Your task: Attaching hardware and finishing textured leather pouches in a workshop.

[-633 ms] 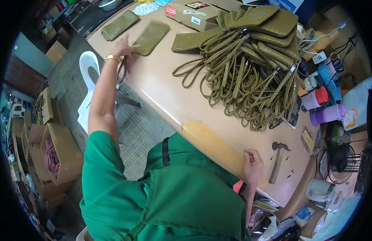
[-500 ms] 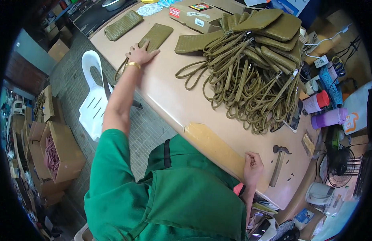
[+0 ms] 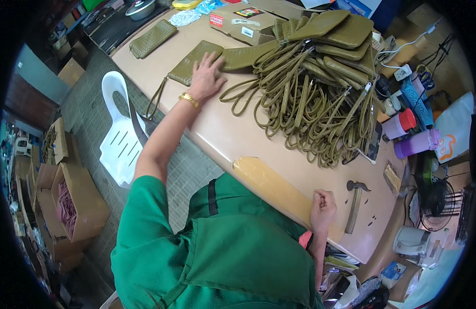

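Note:
My left hand [image 3: 206, 81] reaches across the table with its fingers spread, over the right edge of an olive-green pouch [image 3: 189, 64]. That pouch lies flat, its wrist strap [image 3: 155, 99] trailing toward the table's edge. Just right of my fingertips, another flat olive piece [image 3: 245, 55] sticks out of a big pile of similar pouches [image 3: 346, 38] with looped straps [image 3: 300, 110]. A woven-textured pouch [image 3: 153, 38] lies apart at the far left. My right hand [image 3: 323, 210] rests at the near table edge, fingers curled closed, with nothing seen in it, beside a strip of brown tape [image 3: 271, 180].
A hammer [image 3: 355, 207] lies right of my right hand, with small dark bits around it. Cups [image 3: 417, 144] stand at the right edge. An opened cardboard box [image 3: 243, 23] sits behind the pile. A white plastic chair [image 3: 119, 141] is left of the table.
My left hand has slid right, from on top of the pouch to its right edge. The pouch sits slightly nearer the pile. My right hand stays curled in place.

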Action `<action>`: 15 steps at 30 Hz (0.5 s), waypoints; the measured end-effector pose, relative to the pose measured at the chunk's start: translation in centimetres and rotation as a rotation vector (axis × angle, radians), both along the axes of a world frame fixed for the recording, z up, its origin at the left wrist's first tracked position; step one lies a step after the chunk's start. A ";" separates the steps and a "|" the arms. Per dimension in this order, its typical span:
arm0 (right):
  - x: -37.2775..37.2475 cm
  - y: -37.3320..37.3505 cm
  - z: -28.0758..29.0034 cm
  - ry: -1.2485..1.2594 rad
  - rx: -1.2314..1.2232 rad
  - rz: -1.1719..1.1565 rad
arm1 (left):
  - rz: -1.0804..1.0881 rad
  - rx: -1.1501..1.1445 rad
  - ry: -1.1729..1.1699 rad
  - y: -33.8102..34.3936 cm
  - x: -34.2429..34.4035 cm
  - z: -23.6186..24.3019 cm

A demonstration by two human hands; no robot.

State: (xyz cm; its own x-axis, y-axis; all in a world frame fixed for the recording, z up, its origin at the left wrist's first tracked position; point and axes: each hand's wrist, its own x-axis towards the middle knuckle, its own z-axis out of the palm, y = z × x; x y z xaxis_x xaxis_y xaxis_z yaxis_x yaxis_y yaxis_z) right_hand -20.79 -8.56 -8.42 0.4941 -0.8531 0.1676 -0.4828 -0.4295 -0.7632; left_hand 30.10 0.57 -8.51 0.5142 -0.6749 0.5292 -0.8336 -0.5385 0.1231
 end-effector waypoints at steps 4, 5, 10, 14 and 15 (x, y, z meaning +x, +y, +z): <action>-2.0 -1.5 3.0 0.325 -0.761 -0.152 | -0.043 -0.203 0.264 -2.6 2.9 0.1; -2.9 -2.3 3.0 0.327 -0.761 -0.155 | -0.065 -0.396 0.087 -2.5 3.7 0.1; -7.1 -3.6 0.9 0.492 -0.519 -0.355 | 0.161 -0.751 -0.135 -0.4 2.8 8.4; -6.0 -3.5 1.0 0.487 -0.560 -0.384 | -0.018 -0.996 0.286 6.0 -2.9 13.1; -6.0 -3.5 1.1 0.516 -0.544 -0.423 | -0.191 -1.284 0.845 6.3 -5.4 14.1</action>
